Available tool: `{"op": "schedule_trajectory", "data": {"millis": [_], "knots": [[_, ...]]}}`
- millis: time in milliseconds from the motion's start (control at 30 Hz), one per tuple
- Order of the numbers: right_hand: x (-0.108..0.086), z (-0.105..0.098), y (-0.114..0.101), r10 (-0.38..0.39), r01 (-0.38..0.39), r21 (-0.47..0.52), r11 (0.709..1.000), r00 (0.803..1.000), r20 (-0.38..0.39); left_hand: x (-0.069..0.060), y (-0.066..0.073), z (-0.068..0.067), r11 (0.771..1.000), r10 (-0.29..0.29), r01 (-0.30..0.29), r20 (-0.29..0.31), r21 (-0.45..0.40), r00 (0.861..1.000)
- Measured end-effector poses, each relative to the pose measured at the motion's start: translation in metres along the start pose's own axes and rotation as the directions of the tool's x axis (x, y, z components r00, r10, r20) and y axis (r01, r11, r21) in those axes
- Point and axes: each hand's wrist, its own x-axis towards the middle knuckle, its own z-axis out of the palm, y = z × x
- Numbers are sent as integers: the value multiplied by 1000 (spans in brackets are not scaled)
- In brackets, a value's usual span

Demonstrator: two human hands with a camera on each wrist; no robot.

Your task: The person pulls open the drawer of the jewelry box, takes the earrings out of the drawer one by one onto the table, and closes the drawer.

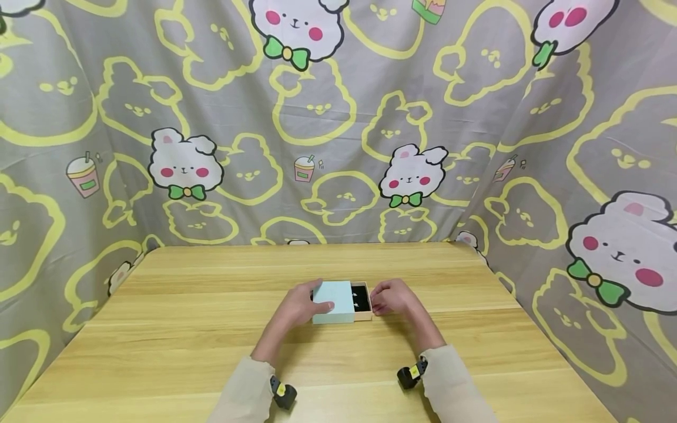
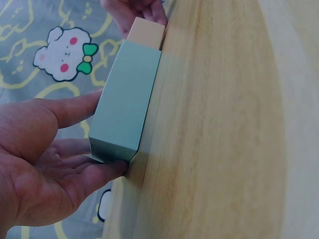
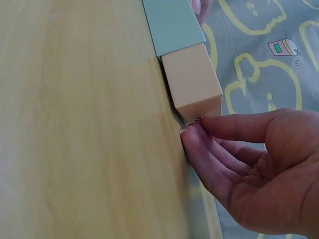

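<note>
Low-centre in the head frame, the left hand (image 1: 301, 303) grips a pale-blue rectangular box sleeve (image 1: 337, 299) on the light wood-grain surface (image 1: 338, 364); the right hand (image 1: 392, 297) pinches the end of the sleeve's partly extended, black-lined peach drawer (image 3: 192, 74).

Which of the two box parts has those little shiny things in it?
The peach tray, sticking out toward the right hand: the shiny pieces sit on its black lining. The pale blue sleeve, gripped by the left hand, only partly covers it.
</note>
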Motion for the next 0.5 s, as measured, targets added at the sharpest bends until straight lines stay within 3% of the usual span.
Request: {"op": "schedule_trajectory", "data": {"millis": [500], "knots": [[1, -11, 6, 4, -4, -11, 1000, 1000, 10, 0, 1, 0, 1000, 6, -6, 1, 14, 1000]]}}
